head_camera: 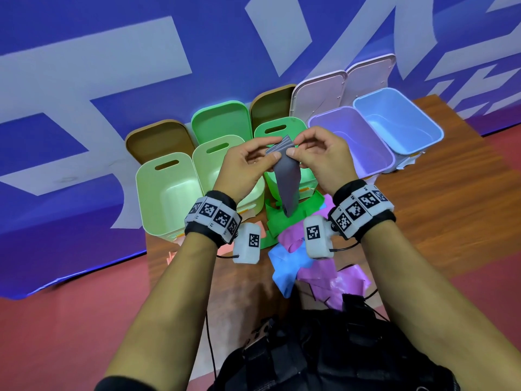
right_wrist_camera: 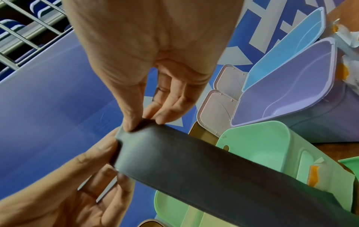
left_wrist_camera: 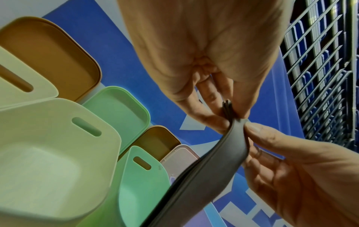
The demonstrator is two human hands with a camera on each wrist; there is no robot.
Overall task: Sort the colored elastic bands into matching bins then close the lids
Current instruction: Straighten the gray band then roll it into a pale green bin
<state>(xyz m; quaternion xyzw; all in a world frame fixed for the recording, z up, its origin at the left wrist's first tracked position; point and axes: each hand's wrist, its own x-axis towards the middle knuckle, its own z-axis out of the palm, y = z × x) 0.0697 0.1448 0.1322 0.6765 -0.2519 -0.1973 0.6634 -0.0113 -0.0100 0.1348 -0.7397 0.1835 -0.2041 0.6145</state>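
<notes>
A stack of flat grey elastic bands [head_camera: 286,176] hangs upright above the green bin [head_camera: 282,128]. My left hand [head_camera: 270,153] pinches its top edge between thumb and fingers. My right hand [head_camera: 296,146] pinches the same fanned top from the other side. In the left wrist view the left hand [left_wrist_camera: 231,113] nips the band edges [left_wrist_camera: 227,107], and the grey strip [left_wrist_camera: 213,161] curves downward. In the right wrist view the right hand [right_wrist_camera: 143,122] presses on the grey band's [right_wrist_camera: 194,161] end. The stack's lower end is hidden among the loose bands.
Several open bins stand in a row: two pale green [head_camera: 166,193] [head_camera: 210,162], a purple [head_camera: 349,136], a blue [head_camera: 397,117]. Their lids [head_camera: 158,142] stand raised behind. Loose green [head_camera: 279,221], pink [head_camera: 324,275] and blue bands [head_camera: 282,266] lie on the wooden table [head_camera: 437,207].
</notes>
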